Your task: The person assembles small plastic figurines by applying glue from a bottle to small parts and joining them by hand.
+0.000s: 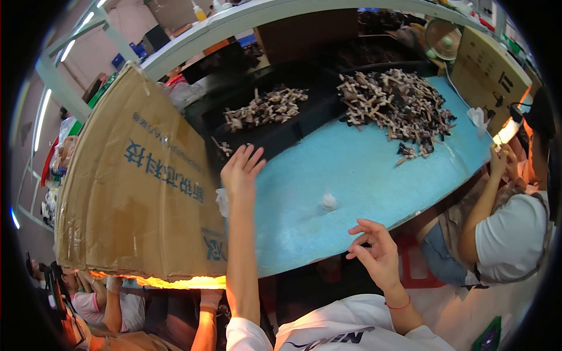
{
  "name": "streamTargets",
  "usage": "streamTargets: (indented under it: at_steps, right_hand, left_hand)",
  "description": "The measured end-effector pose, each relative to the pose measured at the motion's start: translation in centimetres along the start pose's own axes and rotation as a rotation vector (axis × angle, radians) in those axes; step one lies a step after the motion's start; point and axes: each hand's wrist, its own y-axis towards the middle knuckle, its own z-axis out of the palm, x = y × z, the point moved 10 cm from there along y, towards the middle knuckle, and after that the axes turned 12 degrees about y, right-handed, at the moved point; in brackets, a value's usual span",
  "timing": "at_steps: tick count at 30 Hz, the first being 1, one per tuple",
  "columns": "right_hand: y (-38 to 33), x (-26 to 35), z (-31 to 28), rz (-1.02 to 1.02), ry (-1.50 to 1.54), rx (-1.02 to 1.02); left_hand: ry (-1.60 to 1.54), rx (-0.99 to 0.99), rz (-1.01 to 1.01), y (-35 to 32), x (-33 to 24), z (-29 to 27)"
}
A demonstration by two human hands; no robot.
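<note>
Reaching left hand: at the black tray's near edge, fingers slightly apart.
Right hand: well nearside of the tray, fingers curled, tips apart.
Small pieces: in the tray, also piled right of it.

In front of you, small pale-and-dark pieces lie loosely heaped in a black tray, a larger pile on the blue tabletop.

We look from head height through a wide fisheye lens, facing forward and steeply down onto the flat light-blue surface, close above it; the white fabric shirt fills our lower edge, and the long white shelf bows across our top.
</note>
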Motion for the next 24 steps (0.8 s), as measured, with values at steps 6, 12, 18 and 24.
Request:
streamTargets:
  at_steps: [6,12,18,24]
  right_hand:
    - [4.1,0.4,-5.0,-0.075,-0.278,0.014]
    - [11.3,4.4,-14.1,-0.463,-1.018,-0.152]
    - [15.1,3.0,-16.9,-0.499,-1.479,-0.105]
    - [14.9,0.6,-16.3,-0.415,-1.346,-0.091]
  left_hand:
    - [0.381,-0.019,0.127,-10.3,-0.2,-2.1]
    - [0.488,0.08,0.168,-18.2,1.6,-2.3]
    - [0.565,0.174,0.189,-21.5,1.2,-0.2]
    - [0.658,0.223,0.152,-23.0,2.7,-0.6]
